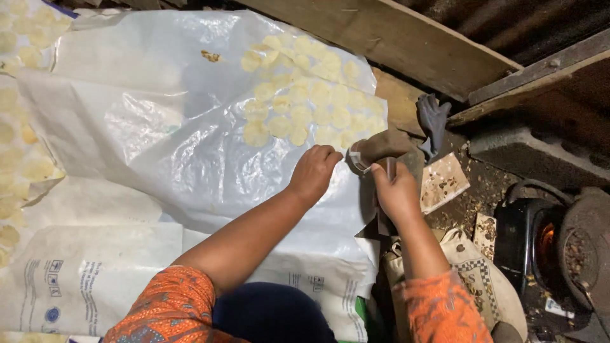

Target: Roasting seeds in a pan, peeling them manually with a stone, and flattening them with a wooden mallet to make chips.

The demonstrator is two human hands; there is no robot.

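My right hand (395,189) is closed around the handle of a brown flat tool (383,145), whose white-edged end (356,160) points left. My left hand (314,170) has its fingers curled right beside that white edge, over the white plastic sheet (159,114). What the curled fingers hold, if anything, is hidden. Just beyond both hands, several pale yellow round discs (305,95) lie in rows on the sheet.
More pale discs (19,146) lie on sheets at the far left. A grey glove (433,119) hangs by a wooden plank (406,44). A cardboard piece (445,181), a printed sack (476,267) and a dark stove with a glowing fire (545,241) are at right.
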